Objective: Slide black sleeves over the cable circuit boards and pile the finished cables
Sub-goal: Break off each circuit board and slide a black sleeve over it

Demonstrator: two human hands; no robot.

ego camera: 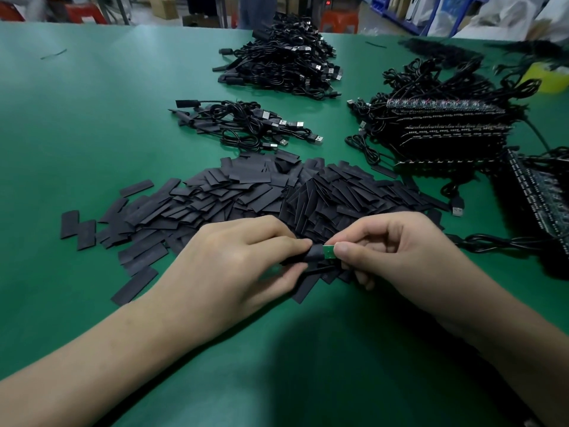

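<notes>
My left hand (243,257) pinches a black sleeve (312,254) near the front of the green table (92,134). My right hand (397,245) pinches a small green circuit board (328,251) whose left part is inside the sleeve. The board's black cable (492,241) trails off to the right. Behind my hands lies a wide heap of loose black sleeves (246,192). A small pile of sleeved cables (243,124) sits mid-table, and a larger pile (283,60) lies farther back.
Stacked circuit board panels with tangled cables (443,131) fill the right side, with another panel (538,204) at the right edge. A yellow tape roll (548,77) sits at the far right. Orange stools and boxes stand beyond the table.
</notes>
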